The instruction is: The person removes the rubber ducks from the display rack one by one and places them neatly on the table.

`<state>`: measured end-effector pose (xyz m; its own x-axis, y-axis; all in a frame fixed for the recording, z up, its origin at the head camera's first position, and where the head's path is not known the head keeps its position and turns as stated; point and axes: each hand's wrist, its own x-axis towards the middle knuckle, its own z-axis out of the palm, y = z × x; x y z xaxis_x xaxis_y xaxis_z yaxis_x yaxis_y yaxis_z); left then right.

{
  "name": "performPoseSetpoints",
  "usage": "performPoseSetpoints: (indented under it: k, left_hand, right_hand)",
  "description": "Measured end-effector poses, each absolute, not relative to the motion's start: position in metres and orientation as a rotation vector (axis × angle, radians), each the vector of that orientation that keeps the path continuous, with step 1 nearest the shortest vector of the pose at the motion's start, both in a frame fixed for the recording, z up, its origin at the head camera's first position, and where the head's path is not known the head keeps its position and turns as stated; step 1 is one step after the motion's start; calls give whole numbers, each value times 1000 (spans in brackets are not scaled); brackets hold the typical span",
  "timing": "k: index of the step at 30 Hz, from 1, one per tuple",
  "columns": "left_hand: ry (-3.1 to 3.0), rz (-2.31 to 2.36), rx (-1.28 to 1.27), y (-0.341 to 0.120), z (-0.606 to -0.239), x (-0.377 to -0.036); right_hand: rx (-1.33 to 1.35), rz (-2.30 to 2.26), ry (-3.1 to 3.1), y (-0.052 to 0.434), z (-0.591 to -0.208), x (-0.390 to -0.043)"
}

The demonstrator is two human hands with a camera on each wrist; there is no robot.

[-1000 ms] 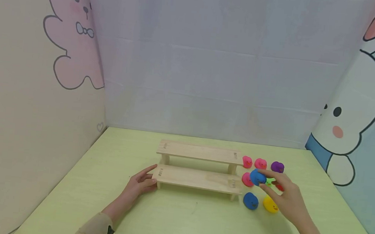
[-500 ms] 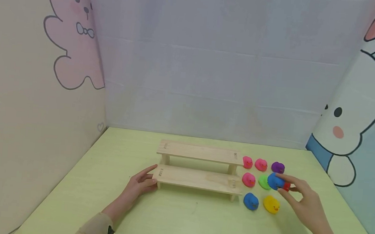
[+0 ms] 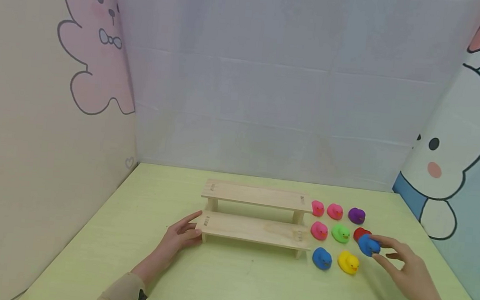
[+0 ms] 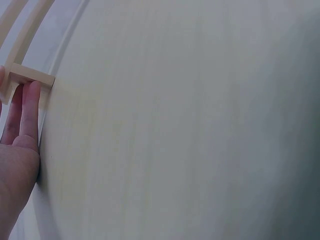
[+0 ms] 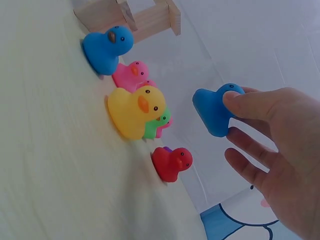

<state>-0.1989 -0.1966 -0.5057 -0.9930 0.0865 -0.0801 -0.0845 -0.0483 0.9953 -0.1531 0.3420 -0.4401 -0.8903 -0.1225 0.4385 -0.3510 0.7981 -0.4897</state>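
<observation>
In the head view my right hand pinches a blue rubber duck between thumb and fingers, raised above the table. The right wrist view shows the thumb across this blue duck's head. Just behind it sits a red duck, partly covered. My left hand holds the left end of a two-step wooden shelf, index finger at the back corner and thumb at the front. From the left wrist, fingertips meet the shelf's wooden leg.
Right of the shelf, ducks stand in rough rows: several pink ones, a purple duck, a green duck, another blue duck and a yellow duck. A pale wall closes off the back of the table.
My right hand has carried the blue duck rightward and slightly toward me, from over the green duck to beside the red one, uncovering the green duck. My left hand stays put.
</observation>
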Motion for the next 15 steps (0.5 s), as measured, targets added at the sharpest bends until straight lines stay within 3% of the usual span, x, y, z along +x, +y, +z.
performPoseSetpoints:
  k: [15]
  left_hand:
    - [2049, 2192, 7, -197, -507, -200]
  right_hand:
    - [219, 872, -2940, 368, -460, -154]
